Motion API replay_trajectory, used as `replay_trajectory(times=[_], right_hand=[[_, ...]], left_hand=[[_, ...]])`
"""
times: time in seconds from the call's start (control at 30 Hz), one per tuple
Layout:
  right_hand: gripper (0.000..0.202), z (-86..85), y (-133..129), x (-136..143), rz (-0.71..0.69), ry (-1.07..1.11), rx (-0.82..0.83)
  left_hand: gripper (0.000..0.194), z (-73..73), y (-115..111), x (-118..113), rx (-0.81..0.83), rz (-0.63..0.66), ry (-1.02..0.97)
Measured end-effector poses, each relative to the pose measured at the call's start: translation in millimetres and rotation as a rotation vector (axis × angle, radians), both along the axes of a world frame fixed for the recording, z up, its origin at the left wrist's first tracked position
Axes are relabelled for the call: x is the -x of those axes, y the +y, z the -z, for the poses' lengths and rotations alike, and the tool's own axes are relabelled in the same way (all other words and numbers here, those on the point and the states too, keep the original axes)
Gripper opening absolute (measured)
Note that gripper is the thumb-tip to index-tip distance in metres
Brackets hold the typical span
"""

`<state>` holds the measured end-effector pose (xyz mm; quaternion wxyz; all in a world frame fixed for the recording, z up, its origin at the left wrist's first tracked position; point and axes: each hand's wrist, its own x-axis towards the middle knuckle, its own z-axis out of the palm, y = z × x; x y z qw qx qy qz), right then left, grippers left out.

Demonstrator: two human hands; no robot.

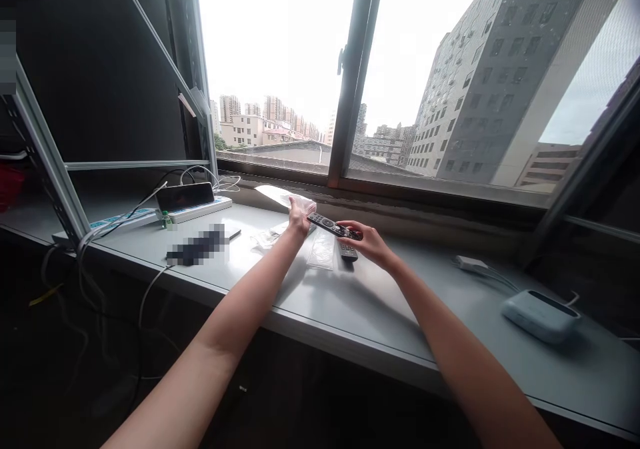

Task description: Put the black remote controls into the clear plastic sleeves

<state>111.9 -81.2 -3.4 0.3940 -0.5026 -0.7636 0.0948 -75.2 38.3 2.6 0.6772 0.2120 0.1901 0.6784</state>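
Observation:
A black remote control (327, 223) is held above the desk, tilted down to the right. Its right end is in the fingers of my right hand (367, 240). My left hand (299, 217) is closed round a clear plastic bag (305, 204) at the remote's left end; whether it also grips the remote is hard to tell. Below my right hand a second dark remote (349, 252) lies on the desk, partly covered. Another clear plastic bag (321, 249) lies flat beside it, and crumpled plastic (263, 239) rests further left.
On the grey desk (345, 312), a phone (185, 196) leans by a power strip (203, 208) with cables at the left. A pale blue device (541, 316) and a white plug (471, 263) are at the right. A window frame (353, 82) stands behind.

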Motion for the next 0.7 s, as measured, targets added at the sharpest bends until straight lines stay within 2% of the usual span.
replay_trajectory(times=[0.17,0.3,0.47,0.7], right_hand=[[0.042,-0.8,0,0,0.089,-0.037,-0.039],[0.043,-3.3,-2,-1,0.069,-0.023,-0.059],[0.042,-4.8,-2,-1,0.143,-0.049,-0.061],[0.041,-1.9,-4,9,0.205,-0.078,-0.077]], left_hand=[[0.045,-12.1,-20,-9,0.047,0.025,-0.031],[0.042,-11.3,-25,-6,0.012,0.022,0.03],[0.041,-9.4,-24,-4,-0.009,0.035,0.083],[0.044,-10.6,-30,-14,-0.067,0.102,0.143]])
